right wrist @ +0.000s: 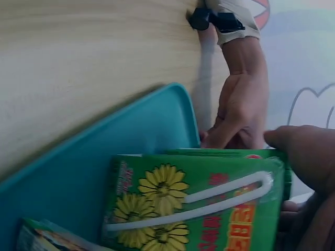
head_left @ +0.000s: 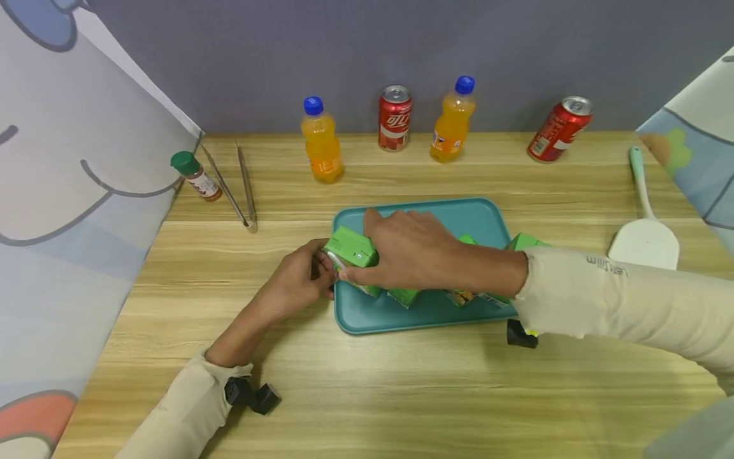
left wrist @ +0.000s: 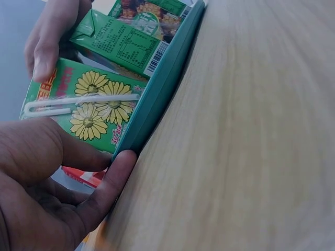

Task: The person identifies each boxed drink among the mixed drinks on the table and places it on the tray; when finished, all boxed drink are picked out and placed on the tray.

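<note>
My right hand grips the top of a green drink carton at the left end of a teal tray. Yellow daisies and a wrapped white bent straw show on the carton's side. In the right wrist view, a second green carton edge shows right behind the front drink carton. My left hand pinches the tray's left rim between thumb and finger, close beside the carton. Other green cartons stand along the tray, partly hidden under my right arm.
Along the back stand two orange drink bottles and two red cans. At the left lie metal tongs beside a green-capped spice jar. A white spatula lies at the right, beyond my sleeve.
</note>
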{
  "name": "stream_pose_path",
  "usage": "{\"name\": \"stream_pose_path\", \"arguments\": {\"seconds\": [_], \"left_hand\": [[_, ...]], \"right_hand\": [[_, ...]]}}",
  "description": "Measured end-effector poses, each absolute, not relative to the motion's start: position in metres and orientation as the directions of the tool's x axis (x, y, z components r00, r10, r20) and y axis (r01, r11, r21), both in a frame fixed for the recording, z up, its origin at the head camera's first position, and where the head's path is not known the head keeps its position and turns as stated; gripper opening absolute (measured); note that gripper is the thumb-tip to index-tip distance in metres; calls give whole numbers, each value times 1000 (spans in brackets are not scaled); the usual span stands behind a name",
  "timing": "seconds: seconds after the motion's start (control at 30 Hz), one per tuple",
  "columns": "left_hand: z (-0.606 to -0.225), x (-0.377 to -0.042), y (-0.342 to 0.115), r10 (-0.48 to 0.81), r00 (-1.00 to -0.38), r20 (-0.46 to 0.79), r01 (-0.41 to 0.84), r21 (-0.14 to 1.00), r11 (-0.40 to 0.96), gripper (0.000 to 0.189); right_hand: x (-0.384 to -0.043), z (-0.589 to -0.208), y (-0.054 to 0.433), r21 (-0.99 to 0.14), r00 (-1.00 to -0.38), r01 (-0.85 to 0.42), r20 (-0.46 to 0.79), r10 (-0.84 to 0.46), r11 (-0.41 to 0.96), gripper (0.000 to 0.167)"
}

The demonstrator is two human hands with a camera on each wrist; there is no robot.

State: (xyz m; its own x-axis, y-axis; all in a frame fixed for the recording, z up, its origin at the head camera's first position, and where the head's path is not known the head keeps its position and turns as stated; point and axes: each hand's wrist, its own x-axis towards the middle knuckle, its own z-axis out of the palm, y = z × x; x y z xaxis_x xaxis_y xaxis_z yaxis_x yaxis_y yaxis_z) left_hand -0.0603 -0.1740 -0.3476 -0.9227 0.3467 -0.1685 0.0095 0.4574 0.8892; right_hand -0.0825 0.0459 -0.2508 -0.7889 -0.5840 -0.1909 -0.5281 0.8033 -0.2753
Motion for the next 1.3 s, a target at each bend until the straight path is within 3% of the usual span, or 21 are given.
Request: {"name": "stream_pose_path", "arguments": {"seconds": [0.13, 0.27, 0.57, 0.8, 0.97, 1.17, 1.3], "left_hand": [[-347, -61, -175, 342, -923, -173, 9, 883, 470, 60], [-348, -60, -176, 350, -920, -179, -2, 892, 452, 61], [-347, -57, -180, 353, -919, -178, -5, 898, 439, 61], [-348, -56, -181, 349, -921, -172, -6, 903, 430, 59], [-348, -55, -182, 341, -924, -173, -7, 899, 439, 59], [-345, -54, -184, 342, -921, -190, -28, 904, 427, 55], [-341, -53, -186, 331, -918, -217, -56, 899, 434, 50]], "right_hand": [[-79, -249, 44, -142, -767, -587, -220, -603, 797, 84], [-75, -251, 42, -107, -748, -618, -222, -625, 779, 83], [-70, -254, 42, -120, -733, -648, -174, -658, 752, 78], [-66, -250, 43, -151, -717, -660, -169, -677, 736, 94], [-65, -244, 48, -196, -699, -670, -161, -697, 716, 92], [-74, -235, 66, -309, -711, -659, -42, -702, 686, 84], [-83, -228, 86, -306, -712, -677, 42, -701, 669, 81]]}}
